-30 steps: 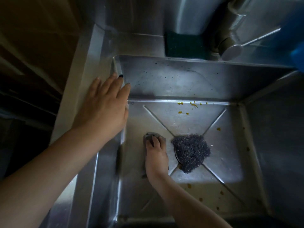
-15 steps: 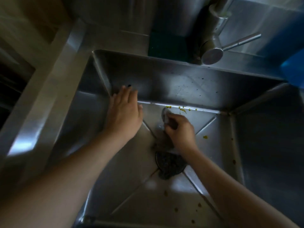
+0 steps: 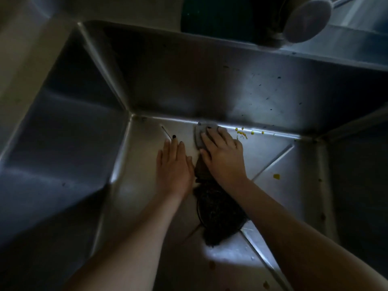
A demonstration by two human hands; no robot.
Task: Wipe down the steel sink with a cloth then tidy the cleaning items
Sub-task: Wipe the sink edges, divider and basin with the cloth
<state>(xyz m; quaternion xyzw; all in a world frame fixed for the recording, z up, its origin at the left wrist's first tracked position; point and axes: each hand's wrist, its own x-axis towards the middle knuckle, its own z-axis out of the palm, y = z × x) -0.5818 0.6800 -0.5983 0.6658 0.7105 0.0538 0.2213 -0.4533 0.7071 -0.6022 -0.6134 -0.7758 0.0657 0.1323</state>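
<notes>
The steel sink fills the view, its left wall dark and bare. On the basin floor, toward the far-left corner, the left hand lies flat with its fingers straight and together, holding nothing. It looks placed there as a brace for leaning into the deep basin. Just beside it the grey cloth sits on the floor, tight against the foot of the back wall. The right hand is laid over it, fingers spread across the top and pressing down rather than wrapped round it, a hold that suits scrubbing the seam. Below the right wrist a dark scouring pad appears to sit over the drain. Right of the cloth, yellow specks cling along the same seam, likely the next stretch to wipe. A tap hangs over the back rim at upper right.
</notes>
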